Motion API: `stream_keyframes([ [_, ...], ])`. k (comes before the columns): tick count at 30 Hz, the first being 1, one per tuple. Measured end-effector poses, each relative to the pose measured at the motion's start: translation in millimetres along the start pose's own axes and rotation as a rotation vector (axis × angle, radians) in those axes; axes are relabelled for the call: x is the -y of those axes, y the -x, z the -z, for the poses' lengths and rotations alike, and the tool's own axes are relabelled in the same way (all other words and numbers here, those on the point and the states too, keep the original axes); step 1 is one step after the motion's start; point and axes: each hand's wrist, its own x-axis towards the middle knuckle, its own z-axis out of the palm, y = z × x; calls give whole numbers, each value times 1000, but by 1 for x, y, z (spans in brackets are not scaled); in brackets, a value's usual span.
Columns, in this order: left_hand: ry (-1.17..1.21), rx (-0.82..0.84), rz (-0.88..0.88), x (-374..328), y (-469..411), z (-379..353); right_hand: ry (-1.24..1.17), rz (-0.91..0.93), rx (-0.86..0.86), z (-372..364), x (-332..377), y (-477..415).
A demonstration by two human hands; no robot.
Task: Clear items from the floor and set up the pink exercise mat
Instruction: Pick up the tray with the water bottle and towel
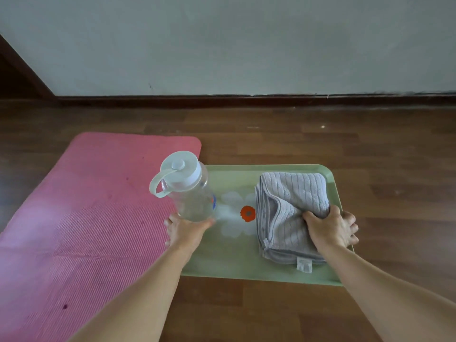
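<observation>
Only towel [291, 213], bottle [190, 191] on tray [246, 270]

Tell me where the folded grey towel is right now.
In the head view, the folded grey towel lies on the right half of the pale green plastic tray, gripped by the right hand, right of the clear water bottle.

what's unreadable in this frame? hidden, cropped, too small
Head view only:
- Bottle base: hidden by the left hand, so whether it touches the tray is unclear.
- Bottle label: a sliver at its right side, too small to read.
- Towel tag: print too small.
- Right hand fingertips: buried in the towel.
- Pink mat: cut off by the left and bottom edges.
</observation>
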Motion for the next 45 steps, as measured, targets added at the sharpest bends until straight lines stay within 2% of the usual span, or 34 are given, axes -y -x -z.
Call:
stream_keyframes([
  [7, 44, 32, -5, 37, -54, -36, 16, 19, 1, -59, -11, -33],
  [13, 31, 72, -28, 47, -84, -54, 0, -23, 92, -90, -28, -52],
  [21, 34, 101, 30, 59, -116, -74, 17, -21, 141, -111, -28, -71],
  [27, -29, 80, 4, 62, -128, -79, -33, 30, 175, -125, -29, -67],
  [33, -76, 111, -33, 70, -124, -72, -13, 289, 57, -126, -8, -38],
  [35, -264, -20, -93, 74, -119, -62, -24, 370, 99, -130, 4, -22],
  [37, -463, -121, -78, 82, -111, -49, -23, 449, 153, -134, 15, -7],
  [40, -394, -46, 12, 106, -110, -35, -53, 531, 208, -141, 32, 12],
  [45, -295, 68, -13, 122, -122, -23, -66, 585, 256, -152, 53, 33],
])
